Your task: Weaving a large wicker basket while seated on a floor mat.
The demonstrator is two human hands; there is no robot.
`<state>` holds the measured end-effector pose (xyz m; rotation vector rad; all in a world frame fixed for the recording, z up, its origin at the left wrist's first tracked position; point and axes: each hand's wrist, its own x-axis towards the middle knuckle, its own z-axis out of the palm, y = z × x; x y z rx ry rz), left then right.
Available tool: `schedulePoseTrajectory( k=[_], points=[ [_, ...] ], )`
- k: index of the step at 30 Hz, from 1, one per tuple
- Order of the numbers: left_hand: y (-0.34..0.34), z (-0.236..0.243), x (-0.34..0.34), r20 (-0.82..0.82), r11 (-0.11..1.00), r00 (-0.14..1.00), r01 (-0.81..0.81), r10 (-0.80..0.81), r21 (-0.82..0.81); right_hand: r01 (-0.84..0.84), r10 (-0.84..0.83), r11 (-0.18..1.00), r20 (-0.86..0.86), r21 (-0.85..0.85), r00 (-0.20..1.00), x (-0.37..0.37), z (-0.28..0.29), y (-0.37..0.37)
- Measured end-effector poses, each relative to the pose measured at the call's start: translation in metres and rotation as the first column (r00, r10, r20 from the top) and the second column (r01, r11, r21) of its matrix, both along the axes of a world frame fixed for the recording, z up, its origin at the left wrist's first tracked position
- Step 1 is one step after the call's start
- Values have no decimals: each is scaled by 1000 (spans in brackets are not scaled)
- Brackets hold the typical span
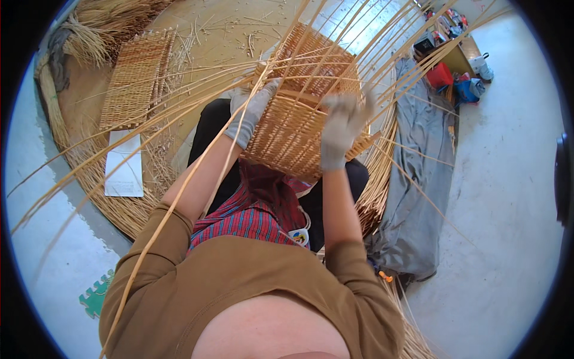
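A partly woven wicker basket [284, 137] of tan rods stands on my lap between my knees. Long loose wicker rods [365, 36] fan out from its upper edge, toward the far right and the left. My left hand [256, 113], in a pale grey work glove, grips the basket's left upper corner, where several rods cross over it. My right hand [344, 125], gloved too, is smeared by motion above the basket's right side. Its fingers cannot be made out, nor whether a rod is in them.
Flat woven wicker panels [137, 78] lie stacked at the left, near a white sheet [124, 164]. Rod bundles [113, 27] lie at the far left. A grey cloth [418, 173] stretches along the right, with a red container [439, 76] and a blue one [468, 90] beyond.
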<state>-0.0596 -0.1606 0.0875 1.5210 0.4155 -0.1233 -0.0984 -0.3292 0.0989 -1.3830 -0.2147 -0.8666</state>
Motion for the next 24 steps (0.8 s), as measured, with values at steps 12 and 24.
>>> schedulePoseTrajectory(
  k=[12, 24],
  points=[
    [-31, -31, -57, 765, 969, 626, -56, -155, 242, 65, 165, 907, -494, 416, 854, -73, -64, -68],
    [-41, 12, -3, -40, 730, 812, 543, -582, 415, 36, -43, 982, -31, -186, 999, 12, 28, -50]
  ],
)
